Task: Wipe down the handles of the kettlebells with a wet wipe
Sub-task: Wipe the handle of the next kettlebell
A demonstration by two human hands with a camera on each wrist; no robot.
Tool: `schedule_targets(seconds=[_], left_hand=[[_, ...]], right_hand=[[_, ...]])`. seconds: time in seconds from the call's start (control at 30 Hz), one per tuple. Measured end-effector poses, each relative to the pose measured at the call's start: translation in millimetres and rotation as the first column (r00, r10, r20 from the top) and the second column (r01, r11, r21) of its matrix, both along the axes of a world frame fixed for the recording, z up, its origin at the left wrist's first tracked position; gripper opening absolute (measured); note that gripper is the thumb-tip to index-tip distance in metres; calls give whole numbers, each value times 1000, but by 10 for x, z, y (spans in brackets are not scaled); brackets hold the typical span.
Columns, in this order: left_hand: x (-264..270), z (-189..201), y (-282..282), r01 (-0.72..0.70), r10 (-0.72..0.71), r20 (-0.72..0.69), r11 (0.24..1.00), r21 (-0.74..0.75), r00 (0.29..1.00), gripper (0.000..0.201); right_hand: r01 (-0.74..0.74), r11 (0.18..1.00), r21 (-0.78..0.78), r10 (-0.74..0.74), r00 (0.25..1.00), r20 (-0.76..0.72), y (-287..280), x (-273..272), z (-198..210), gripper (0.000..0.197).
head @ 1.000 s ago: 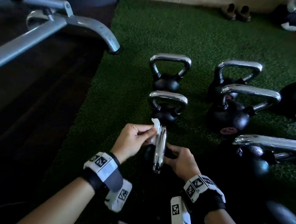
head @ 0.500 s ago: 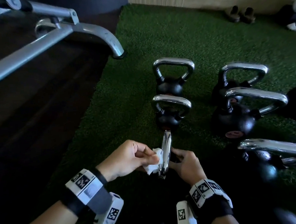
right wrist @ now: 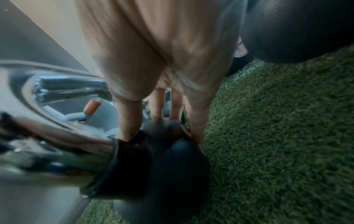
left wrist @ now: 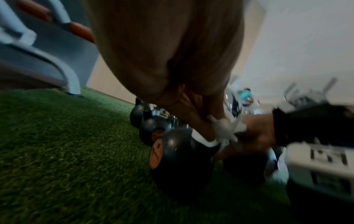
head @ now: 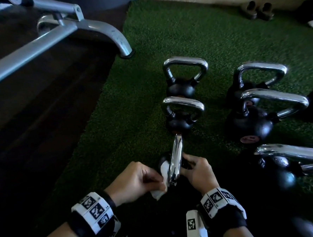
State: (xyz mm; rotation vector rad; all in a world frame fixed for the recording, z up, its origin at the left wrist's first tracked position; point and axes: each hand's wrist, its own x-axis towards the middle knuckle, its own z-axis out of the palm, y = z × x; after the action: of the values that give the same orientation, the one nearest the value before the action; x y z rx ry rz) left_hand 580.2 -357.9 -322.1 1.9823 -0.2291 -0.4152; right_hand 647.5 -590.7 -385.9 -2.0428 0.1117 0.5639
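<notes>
On the green turf (head: pixel 147 36) near the person, the left hand (head: pixel 135 180) had slid the pinched wet wipe (head: pixel 163 173) from the handle's far end to the near end of the nearest kettlebell's chrome handle (head: pixel 175 159), while the right hand (head: pixel 199 170) stayed curled round its black body.

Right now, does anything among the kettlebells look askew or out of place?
Nothing spilled or damaged. The kettlebell being wiped has its handle turned edge-on to the head camera, unlike the two behind it; the right hand steadies it while the left hand holds the wipe.
</notes>
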Motion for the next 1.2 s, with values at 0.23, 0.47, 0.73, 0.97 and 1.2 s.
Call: schedule_targets(seconds=[0.23,0.47,0.73,0.97,1.2], left_hand=[[-6,-76,-5,82,-90,54,986,146,994,14],[190,376,169,-55,50,129,998,36,990,21],[345,683,49,-119,154,167,972,-202,974,19],[359,750,-114,-354,296,-200,836,-420,934,17],[501,509,-56,-426,366,-261,874,-233,893,17]], right_hand=[[-195,959,-204,213,974,72,-26,-23,260,62],[51,998,43,-66,860,506,-159,-72,786,22],[-310,881,356,103,862,496,49,-91,1188,21],[-208,893,400,-19,869,494,92,-173,1224,44],[103,946,308,-252,831,496,52,-106,1062,27]])
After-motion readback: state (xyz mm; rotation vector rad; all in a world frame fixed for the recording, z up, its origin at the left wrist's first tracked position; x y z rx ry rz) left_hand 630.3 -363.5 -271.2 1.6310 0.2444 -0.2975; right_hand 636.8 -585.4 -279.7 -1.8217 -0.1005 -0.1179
